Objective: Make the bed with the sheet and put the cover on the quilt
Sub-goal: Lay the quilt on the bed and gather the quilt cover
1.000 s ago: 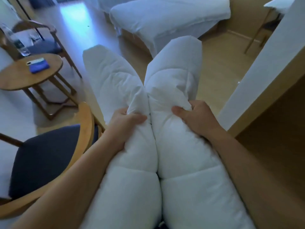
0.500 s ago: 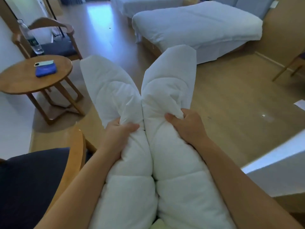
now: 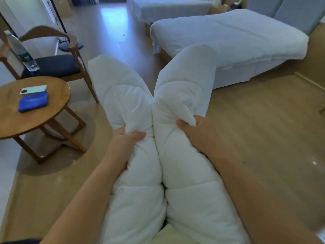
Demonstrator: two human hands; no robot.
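Over open floor (image 3: 263, 131), left hand (image 3: 123, 140) and right hand (image 3: 199, 136) grip quilt (image 3: 186, 175)

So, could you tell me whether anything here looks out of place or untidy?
The nearer white bed sheet hangs loose and bunched at its left corner, untucked. Nothing else stands out; the left hand and right hand grip the puffy white quilt.

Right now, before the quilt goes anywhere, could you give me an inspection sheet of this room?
Surface: wooden floor; bed under a white sheet.
Job's things: quilt, white, bunched in two rolls; no cover seen.
Clutter: round table with phone and blue pouch; bottle near chair.
Grips: left hand and right hand each pinch the quilt.
Cables: nothing clearly seen.
Surroundings: second bed behind.
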